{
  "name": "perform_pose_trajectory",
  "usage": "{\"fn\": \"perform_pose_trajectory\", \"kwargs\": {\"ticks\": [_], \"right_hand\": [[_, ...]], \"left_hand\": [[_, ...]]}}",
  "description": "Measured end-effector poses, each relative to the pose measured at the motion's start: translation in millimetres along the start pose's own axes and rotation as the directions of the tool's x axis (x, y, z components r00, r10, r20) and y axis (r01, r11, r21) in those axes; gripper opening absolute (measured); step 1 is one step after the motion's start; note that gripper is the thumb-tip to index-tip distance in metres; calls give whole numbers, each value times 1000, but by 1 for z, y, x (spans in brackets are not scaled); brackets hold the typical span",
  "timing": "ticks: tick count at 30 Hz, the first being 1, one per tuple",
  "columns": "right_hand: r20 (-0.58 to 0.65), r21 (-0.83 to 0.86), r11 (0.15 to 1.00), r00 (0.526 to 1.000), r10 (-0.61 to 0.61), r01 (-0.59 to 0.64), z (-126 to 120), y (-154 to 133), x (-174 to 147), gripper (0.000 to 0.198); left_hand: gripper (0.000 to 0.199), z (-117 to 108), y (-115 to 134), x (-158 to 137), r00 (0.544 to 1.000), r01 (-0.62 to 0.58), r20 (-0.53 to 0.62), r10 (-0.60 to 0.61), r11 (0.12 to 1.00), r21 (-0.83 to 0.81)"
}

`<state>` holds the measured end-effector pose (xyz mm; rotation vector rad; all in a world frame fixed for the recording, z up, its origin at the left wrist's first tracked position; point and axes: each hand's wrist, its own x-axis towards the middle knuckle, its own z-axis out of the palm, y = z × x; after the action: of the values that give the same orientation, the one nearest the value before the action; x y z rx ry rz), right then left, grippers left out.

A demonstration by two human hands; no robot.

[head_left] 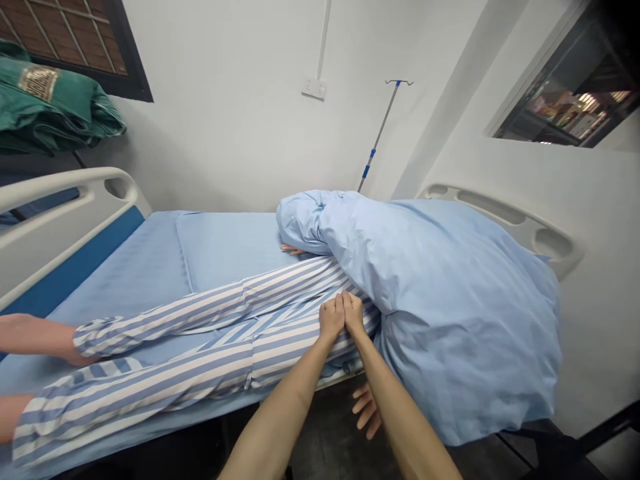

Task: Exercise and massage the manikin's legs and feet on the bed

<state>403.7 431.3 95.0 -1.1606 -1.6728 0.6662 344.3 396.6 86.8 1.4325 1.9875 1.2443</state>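
Observation:
My left hand and my right hand are side by side, touching, both closed at the upper thigh and hip of a lying figure. Their fingers are curled in on the blue-and-white striped trousers, which crease around them. Just right of my right hand, a light blue quilt is heaped over the figure's upper body and hides it. The bare feet stick out at the left. One of the figure's hands hangs below the bed's near edge; fingers of the other peek from under the quilt.
The bed has a light blue sheet, with a pale footboard at the left and a headboard at the right. An IV pole rises behind it. A green cloth bundle sits at the far left, below a barred window.

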Motion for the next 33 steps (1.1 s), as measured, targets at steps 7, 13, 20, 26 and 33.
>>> {"fn": "perform_pose_trajectory", "kwargs": {"ticks": [7, 13, 20, 26, 33], "right_hand": [[-76, -190, 982, 997, 0, -14, -8, 12, 12, 38], [-78, -383, 924, 997, -11, -20, -3, 25, 8, 41], [-63, -462, 886, 998, 17, -44, -4, 29, 8, 45], [-33, -514, 854, 997, 66, -74, -5, 30, 9, 46], [-21, -578, 806, 990, 139, -125, -4, 24, 12, 46]], "left_hand": [[49, 0, -2, 1, 997, -72, 8, 72, 996, 52], [51, -23, -12, -11, 983, -85, 147, 109, 983, -165], [48, -193, -128, -42, 967, 255, 9, -256, 964, -78], [39, -352, -214, -98, 939, 341, -223, -262, 804, 488], [34, -379, -225, -113, 946, 222, -42, -323, 545, 808]]}}
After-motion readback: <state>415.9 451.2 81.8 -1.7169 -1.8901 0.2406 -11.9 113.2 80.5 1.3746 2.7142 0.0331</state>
